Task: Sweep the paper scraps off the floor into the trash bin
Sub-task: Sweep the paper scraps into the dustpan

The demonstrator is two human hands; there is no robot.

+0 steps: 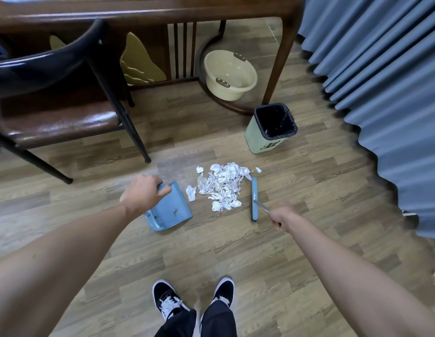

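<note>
A heap of crumpled white paper scraps [222,184] lies on the wooden floor, with one loose scrap [191,192] at its left. My left hand [143,193] grips the handle of a blue dustpan [169,207] that sits on the floor left of the heap, its mouth facing the scraps. My right hand [281,216] grips the metal handle of a blue broom [254,198], whose head stands on the floor along the heap's right side. A pale green trash bin [270,128] with a black liner stands beyond the heap, to the right.
A dark chair [65,117] with a brown seat stands at the left, its leg near the dustpan. A wooden table [282,57] shelters a cream plastic basin [230,75]. Blue curtains [386,81] hang at the right. My two shoes [194,297] are at the bottom.
</note>
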